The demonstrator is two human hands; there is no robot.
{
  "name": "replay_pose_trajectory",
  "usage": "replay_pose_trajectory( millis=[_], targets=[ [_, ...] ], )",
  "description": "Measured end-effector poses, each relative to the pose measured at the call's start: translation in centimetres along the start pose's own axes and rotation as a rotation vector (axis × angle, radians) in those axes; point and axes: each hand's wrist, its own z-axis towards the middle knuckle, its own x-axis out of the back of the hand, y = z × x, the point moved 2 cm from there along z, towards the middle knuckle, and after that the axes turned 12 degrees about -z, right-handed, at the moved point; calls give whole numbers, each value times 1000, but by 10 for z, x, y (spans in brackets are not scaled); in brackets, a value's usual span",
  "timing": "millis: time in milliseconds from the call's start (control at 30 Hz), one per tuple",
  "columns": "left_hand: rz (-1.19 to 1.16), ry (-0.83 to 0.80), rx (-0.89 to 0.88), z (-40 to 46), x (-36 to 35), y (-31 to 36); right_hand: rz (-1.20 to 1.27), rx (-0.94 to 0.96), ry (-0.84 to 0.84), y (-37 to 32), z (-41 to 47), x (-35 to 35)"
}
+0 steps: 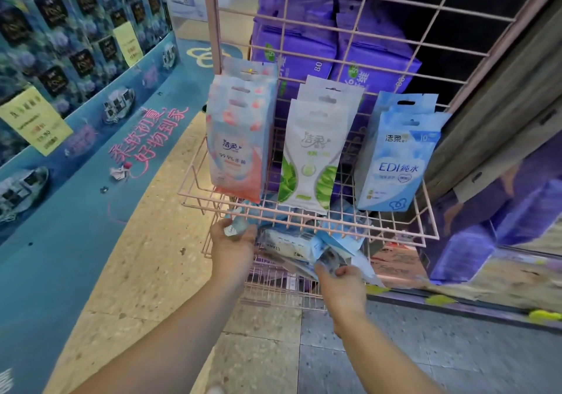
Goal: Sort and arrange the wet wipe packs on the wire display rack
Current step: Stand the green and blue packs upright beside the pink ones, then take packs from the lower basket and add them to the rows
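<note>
Wet wipe packs: three hanging groups across the middle of the frame, pink packs (pixel 240 138) at left, green-leaf packs (pixel 313 150) in the centre, blue packs (pixel 395 156) at right, each several deep on its hook.
Loose packs: a jumbled pile (pixel 304 244) in the lower basket, below centre, mostly blue and white (the print is too blurred to read).
Left hand (pixel 232 241): at the basket's left front, fingers curled round a small bluish pack (pixel 235 227).
Right hand (pixel 340 284): just right of the left hand and apart from it, pinching the edge of a blue pack (pixel 330 259) from the pile.
Wire display rack (pixel 307 58): pink grid panel upright in the upper centre, with a pink wire basket (pixel 404 235) jutting forward under the hanging packs.
Behind the grid: purple bagged goods (pixel 304 46), stacked.
Floor (pixel 146 272): speckled tile at the bottom of the frame, a blue floor graphic (pixel 60 241) with pink lettering at left.
</note>
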Motion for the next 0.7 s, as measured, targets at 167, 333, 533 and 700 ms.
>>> replay_pose_trajectory(
  millis=[167,333,533,700],
  targets=[
    [531,-285,-335,-12,-1,-27,352,-300,-277,16,-2,-8],
    [993,-660,-490,-2,-5,-45,433,-91,-482,10,-3,2],
    [1047,-584,-597,-8,-2,-52,405,75,-591,13,-26,24],
    [901,-557,-476,-13,-8,-40,411,80,-143,31,-16,58]
  ],
)
